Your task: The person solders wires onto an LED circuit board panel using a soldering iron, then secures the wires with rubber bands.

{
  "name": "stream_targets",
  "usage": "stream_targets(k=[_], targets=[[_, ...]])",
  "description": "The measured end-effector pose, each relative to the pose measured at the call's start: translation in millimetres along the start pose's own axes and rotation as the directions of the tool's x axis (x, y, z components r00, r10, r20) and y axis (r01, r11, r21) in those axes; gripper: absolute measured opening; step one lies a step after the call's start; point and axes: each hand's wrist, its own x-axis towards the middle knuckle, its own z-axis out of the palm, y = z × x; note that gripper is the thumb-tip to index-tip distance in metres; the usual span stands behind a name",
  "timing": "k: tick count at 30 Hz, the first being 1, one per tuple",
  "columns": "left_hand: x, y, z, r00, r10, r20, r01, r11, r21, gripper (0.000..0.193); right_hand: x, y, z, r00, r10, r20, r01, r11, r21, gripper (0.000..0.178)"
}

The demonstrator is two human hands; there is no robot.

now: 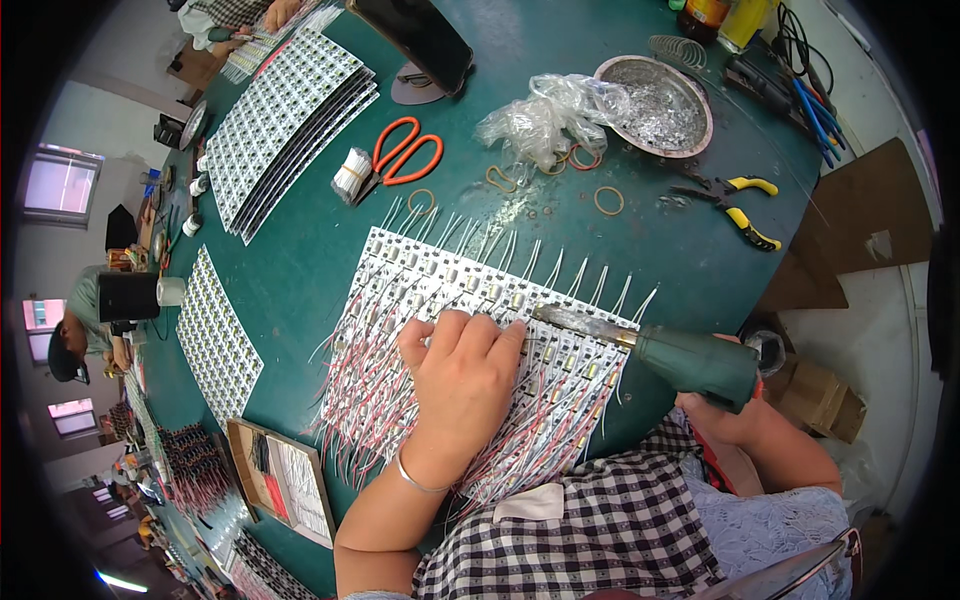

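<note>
Panel of circuit boards [420, 285] lies beneath the loose, bent-fingered left hand [462, 375]; at its three o'clock, the right hand [733, 422] grips a green soldering iron [695, 366], best steered clear of those fingers [510, 343].

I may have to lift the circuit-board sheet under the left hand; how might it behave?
The circuit-board sheet is probably stiff, as it lies flat. Its red and white wires will likely flop, being thin and loose-ended, and may snag, since many cross one another.
</note>
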Motion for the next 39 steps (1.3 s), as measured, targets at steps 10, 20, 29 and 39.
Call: stream_targets(k=[10,20,29,39], targets=[[1,3,-1,1.0,-0.03,0.001,0.031,1.0,-0.007,0.022,6,-9,5,0.999,0.038,-0.005,-0.037,0.999,0.034,0.043],[1,4,-2,0.999,-0.052,0.008,0.052,0.999,0.008,0.02,-3,-3,4,0.998,-0.023,-0.061,0.022,1.0,-0.019,0.025],[1,6,-6,0.998,-0.064,0.026,0.064,0.998,0.019,0.022,-43,-11,18,0.957,0.276,-0.088,-0.223,0.896,0.385,0.039],[-2,14,-14,0.994,-0.109,0.004,0.109,0.994,-0.002,0.022,-44,-5,12,0.964,0.211,-0.161,-0.158,0.944,0.29,0.036]])
